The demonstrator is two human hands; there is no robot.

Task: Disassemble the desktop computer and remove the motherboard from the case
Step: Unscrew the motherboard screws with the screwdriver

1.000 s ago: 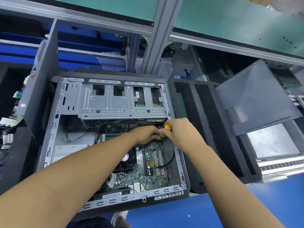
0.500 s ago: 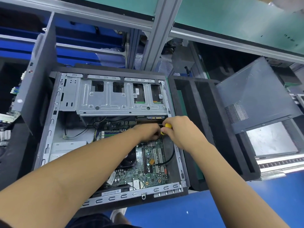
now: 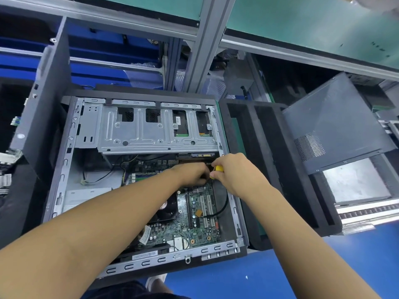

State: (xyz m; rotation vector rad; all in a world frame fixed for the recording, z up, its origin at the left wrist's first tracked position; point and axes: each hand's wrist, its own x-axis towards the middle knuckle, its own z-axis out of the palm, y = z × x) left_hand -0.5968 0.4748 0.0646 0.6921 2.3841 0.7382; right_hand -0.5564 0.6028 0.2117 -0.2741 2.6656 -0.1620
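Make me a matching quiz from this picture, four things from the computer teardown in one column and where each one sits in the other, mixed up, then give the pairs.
Things:
1. drive cage
2. side panel
3. motherboard
4. screwdriver handle

Places:
A. between the left hand and right hand
B. low in the open case, partly under the forearms
C. off the case, leaning at the right
D. across the far end of the case

Pairs: 1-D, 2-C, 3-B, 4-A

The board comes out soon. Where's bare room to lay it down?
Free: the blue table in front of the case and foam tray. Crowded: inside the case, where both hands work a yellow screwdriver; the side panel covers the right.
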